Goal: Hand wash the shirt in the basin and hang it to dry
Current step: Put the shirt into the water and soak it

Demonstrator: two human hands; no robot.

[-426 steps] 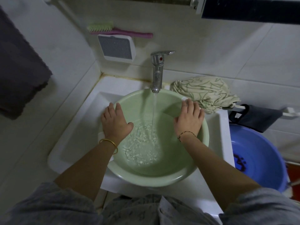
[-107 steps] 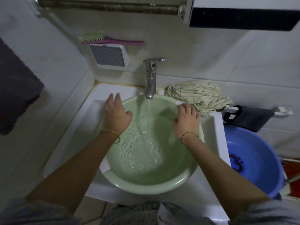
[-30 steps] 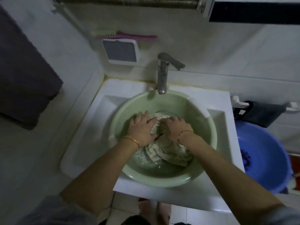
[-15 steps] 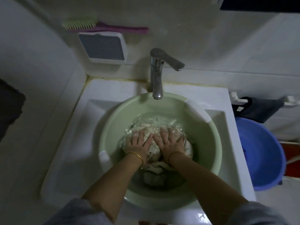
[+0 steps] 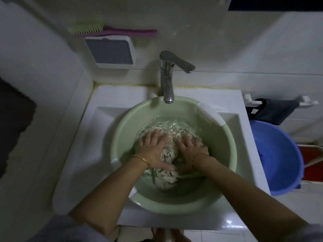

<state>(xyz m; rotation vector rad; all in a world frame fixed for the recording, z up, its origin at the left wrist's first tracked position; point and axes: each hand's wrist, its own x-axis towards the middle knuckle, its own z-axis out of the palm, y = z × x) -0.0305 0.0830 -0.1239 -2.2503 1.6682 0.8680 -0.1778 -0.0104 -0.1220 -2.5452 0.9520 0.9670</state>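
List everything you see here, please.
shirt: 1, cream, in the basin's water
basin: 1, green, in the sink
sink: 1, white, against the wall
tap: 1, metal, behind the basin
brush: 1, green and pink, above the vent
vent: 1, grey and white, on the wall
tub: 1, blue, right of the sink
cloth: 1, dark, hanging above the tub
towel: 1, dark, far left
left hand: 1, pressing the shirt
right hand: 1, pressing the shirt
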